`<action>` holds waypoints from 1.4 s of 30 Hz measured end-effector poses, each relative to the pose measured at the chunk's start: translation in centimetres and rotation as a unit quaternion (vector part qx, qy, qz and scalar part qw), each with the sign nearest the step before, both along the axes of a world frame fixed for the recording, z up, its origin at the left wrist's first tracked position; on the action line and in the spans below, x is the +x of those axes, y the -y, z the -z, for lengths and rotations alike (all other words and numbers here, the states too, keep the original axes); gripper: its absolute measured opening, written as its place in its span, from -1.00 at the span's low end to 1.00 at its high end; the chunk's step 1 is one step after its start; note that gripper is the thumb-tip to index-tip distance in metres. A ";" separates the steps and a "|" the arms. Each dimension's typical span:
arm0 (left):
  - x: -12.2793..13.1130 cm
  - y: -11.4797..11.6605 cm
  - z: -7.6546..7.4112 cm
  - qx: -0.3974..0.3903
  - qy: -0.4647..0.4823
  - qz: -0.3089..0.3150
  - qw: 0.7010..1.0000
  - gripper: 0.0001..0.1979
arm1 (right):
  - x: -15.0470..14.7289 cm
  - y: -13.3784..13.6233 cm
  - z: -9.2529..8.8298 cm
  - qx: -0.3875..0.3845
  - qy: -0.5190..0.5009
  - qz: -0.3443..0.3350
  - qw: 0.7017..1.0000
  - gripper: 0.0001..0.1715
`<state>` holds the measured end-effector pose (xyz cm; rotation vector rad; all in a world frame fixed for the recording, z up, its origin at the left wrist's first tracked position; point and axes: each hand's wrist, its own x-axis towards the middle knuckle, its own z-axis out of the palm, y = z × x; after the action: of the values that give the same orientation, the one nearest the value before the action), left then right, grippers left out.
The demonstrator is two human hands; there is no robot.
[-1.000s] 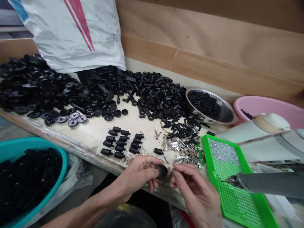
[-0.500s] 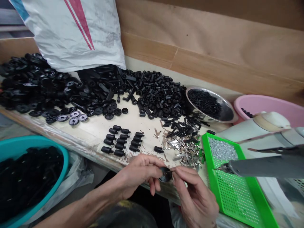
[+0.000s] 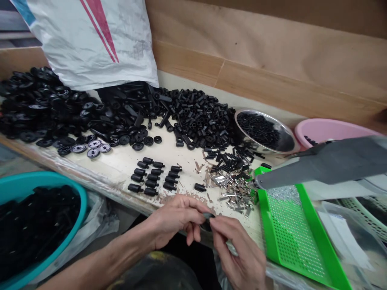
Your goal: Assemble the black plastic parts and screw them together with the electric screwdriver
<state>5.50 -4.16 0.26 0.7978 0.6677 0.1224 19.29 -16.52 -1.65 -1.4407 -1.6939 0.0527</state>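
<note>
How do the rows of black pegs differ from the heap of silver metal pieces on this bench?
The black pegs are matte and stubby, while the silver metal pieces are shiny, thin and flat. The pegs lie side by side in tidy rows, while the silver pieces form a loose, jumbled heap. Both lie on the same pale worktop.

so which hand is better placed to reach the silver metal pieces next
Probably the right hand: it sits on the side of the black round part nearest the silver metal pieces, while the left hand holds that part from the far side.
</note>
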 end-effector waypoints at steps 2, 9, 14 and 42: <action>0.0 0.2 -0.3 0.032 -0.018 -0.008 0.999 -0.74 | -0.2 0.2 0.1 -0.016 0.031 0.007 0.999 -0.64; 0.1 0.7 -1.2 0.055 -0.035 0.009 0.998 -0.82 | 0.2 1.7 0.5 -0.048 0.067 -0.004 0.997 -0.55; 0.2 1.1 -0.6 0.089 -0.059 0.016 0.994 -0.81 | 1.1 1.9 0.2 -0.078 0.097 -0.049 0.991 -0.54; 1.4 2.2 1.1 0.023 -0.002 -0.072 0.997 -0.82 | 0.5 0.1 0.3 -0.080 0.007 0.105 0.991 -0.86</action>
<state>6.88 -6.36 -0.88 0.7939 0.7273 0.2683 19.80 -16.58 -1.96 -1.7352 -1.5686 0.0639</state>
